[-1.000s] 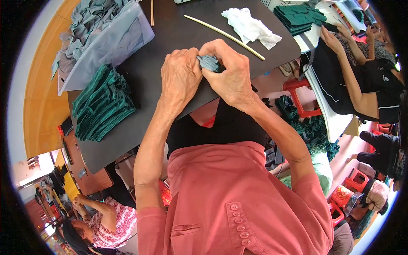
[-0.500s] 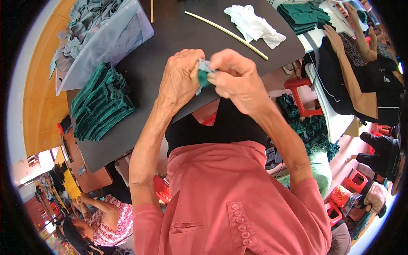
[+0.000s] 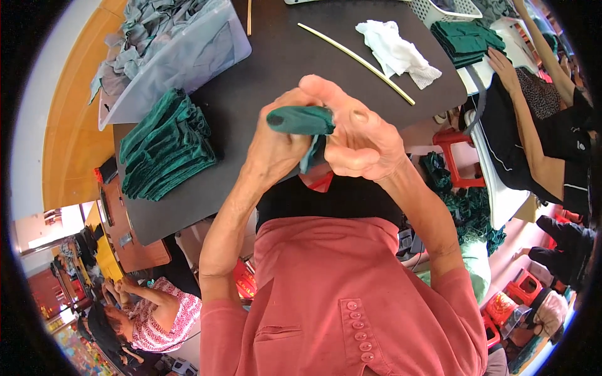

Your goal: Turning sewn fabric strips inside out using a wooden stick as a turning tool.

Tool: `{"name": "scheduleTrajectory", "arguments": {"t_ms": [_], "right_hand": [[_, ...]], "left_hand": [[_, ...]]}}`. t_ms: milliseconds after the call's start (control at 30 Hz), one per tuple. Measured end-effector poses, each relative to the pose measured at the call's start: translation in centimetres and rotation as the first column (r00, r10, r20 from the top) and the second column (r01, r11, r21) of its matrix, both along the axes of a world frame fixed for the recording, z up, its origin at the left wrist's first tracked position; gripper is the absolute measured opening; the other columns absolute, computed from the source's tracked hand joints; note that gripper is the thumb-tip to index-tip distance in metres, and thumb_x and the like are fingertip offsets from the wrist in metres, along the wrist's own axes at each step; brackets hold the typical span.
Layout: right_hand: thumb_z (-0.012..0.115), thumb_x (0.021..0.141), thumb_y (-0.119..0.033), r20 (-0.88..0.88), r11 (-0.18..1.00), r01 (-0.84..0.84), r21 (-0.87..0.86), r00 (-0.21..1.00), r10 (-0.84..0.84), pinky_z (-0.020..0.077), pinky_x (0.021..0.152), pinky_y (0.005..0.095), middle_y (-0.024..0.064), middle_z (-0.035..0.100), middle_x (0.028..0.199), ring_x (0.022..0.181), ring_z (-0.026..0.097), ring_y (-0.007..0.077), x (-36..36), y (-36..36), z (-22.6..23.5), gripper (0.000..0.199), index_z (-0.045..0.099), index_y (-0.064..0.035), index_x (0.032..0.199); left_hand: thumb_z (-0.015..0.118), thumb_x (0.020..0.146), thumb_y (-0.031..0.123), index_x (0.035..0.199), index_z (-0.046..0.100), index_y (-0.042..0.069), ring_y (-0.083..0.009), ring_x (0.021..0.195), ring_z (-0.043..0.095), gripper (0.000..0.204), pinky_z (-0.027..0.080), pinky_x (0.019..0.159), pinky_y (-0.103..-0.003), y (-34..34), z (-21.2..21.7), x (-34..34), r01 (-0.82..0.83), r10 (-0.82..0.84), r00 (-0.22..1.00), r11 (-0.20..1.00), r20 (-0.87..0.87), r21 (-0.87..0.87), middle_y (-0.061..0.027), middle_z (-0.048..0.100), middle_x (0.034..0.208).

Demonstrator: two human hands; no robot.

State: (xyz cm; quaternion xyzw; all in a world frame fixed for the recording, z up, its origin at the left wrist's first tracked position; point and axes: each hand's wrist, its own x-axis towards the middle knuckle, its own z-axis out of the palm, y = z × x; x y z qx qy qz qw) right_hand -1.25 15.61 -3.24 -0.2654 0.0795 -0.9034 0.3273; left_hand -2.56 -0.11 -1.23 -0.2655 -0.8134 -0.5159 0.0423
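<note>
Above the near edge of the dark table, my left hand (image 3: 276, 138) and my right hand (image 3: 367, 135) meet around a small piece of dark green fabric (image 3: 301, 119). The fabric lies drawn out smooth between them, looking stretched over a digit of my left hand. My right fingers are curled and close on its right end. A grey-blue strip of it hangs down between my hands. The fingertips of my left hand are partly hidden behind the fabric. Left of my hands, a stack of green velvet pieces (image 3: 166, 147) rests on the table.
A clear plastic bin (image 3: 182, 75) of grey cloth stands at the far left. A pale thin rod (image 3: 357, 62) and a white cloth (image 3: 401, 53) lie on the table (image 3: 269, 56). At right, a co-worker's hand (image 3: 505, 69) touches folded green fabric (image 3: 467, 41); a red stool (image 3: 458, 160) stands below.
The green fabric, bunched small between my fingers before, now shows as a longer smooth piece. My right hand has turned and come lower. The whole view has shifted slightly.
</note>
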Motion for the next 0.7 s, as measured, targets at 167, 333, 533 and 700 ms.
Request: {"name": "scheduleTrajectory", "arguments": {"t_ms": [167, 333, 533, 700], "right_hand": [[0.05, 0.092, -0.022, 0.03, 0.997, 0.028, 0.078, 0.999, -0.031, 0.0241, 0.036, 0.0153, 0.0044, 0.057, 0.113, 0.045, 0.033, 0.0013, -0.1, 1.4, -0.2, 0.057, 0.026, -0.0048, 0.141], [0.051, 0.092, -0.026, 0.05, 0.968, 0.13, 0.213, 0.988, -0.143, 0.0259, 0.039, 0.0151, 0.004, 0.058, 0.106, 0.049, 0.034, 0.0024, 0.4, 1.1, 0.5, 0.057, 0.028, -0.0043, 0.14], [0.051, 0.091, -0.033, -0.025, 0.901, 0.206, 0.382, 0.977, -0.213, 0.0264, 0.04, 0.0162, 0.0017, 0.056, 0.091, 0.05, 0.036, 0.0038, 0.9, 0.8, 1.0, 0.062, 0.026, -0.0034, 0.14], [0.053, 0.089, -0.038, -0.059, 0.87, 0.217, 0.443, 0.975, -0.213, 0.0245, 0.038, 0.0166, 0.0006, 0.053, 0.076, 0.05, 0.037, 0.0038, 1.3, 1.3, 0.9, 0.07, 0.023, -0.0026, 0.142]], "left_hand": [[0.048, 0.072, -0.01, 0.105, 0.054, 0.0, -0.0134, 0.079, 0.057, 0.035, 0.045, 0.072, -0.025, -1.7, 1.4, 0.8, -0.101, 0.039, 0.978, 0.947, 0.204, 0.303, -0.0075, 0.059, 0.089], [0.057, 0.066, -0.009, 0.098, 0.055, 0.004, -0.0266, 0.072, 0.054, 0.035, 0.045, 0.066, -0.034, -2.0, 3.4, 0.7, -0.062, -0.024, 0.919, 0.977, -0.394, -0.205, -0.0106, 0.055, 0.08], [0.058, 0.063, -0.008, 0.09, 0.054, 0.005, -0.0288, 0.067, 0.051, 0.03, 0.041, 0.061, -0.037, -2.5, 3.4, 0.5, -0.066, -0.074, 0.919, 0.94, -0.388, -0.335, -0.0096, 0.051, 0.073], [0.058, 0.064, -0.008, 0.091, 0.054, 0.004, -0.0295, 0.066, 0.05, 0.03, 0.041, 0.061, -0.038, -2.4, 2.7, 0.4, -0.031, -0.079, 0.93, 0.956, -0.36, -0.292, -0.0103, 0.051, 0.072]]}}
